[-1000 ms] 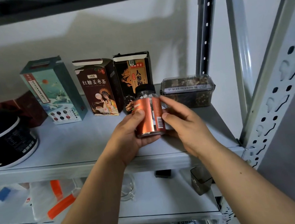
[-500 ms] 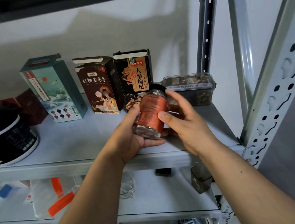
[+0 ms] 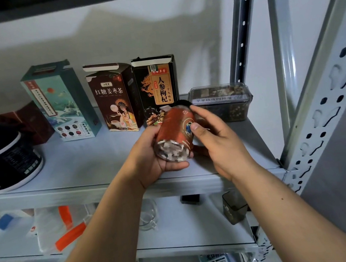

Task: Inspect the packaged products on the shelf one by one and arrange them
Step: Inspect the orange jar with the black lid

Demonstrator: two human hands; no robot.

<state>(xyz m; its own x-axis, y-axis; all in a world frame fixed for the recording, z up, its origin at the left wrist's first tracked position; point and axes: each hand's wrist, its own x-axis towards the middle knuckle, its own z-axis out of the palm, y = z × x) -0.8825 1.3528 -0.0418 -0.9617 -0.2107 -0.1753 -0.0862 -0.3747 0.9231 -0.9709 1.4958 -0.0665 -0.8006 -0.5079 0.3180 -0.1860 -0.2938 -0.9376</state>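
Your left hand point(image 3: 149, 155) cradles the tilted red jar point(image 3: 176, 128), fingers point(image 3: 177, 165) curled beneath; your right hand point(image 3: 219, 144) pinches its label above the shelf point(image 3: 73, 164).

Your grey shelf point(image 3: 84, 163) carries, left to right: a black round tub point(image 3: 6, 164), dark red boxes point(image 3: 32, 123), an upright teal carton point(image 3: 61, 101), maroon carton point(image 3: 112, 99), black carton point(image 3: 157, 84) and a clear lidded tray point(image 3: 221, 103).
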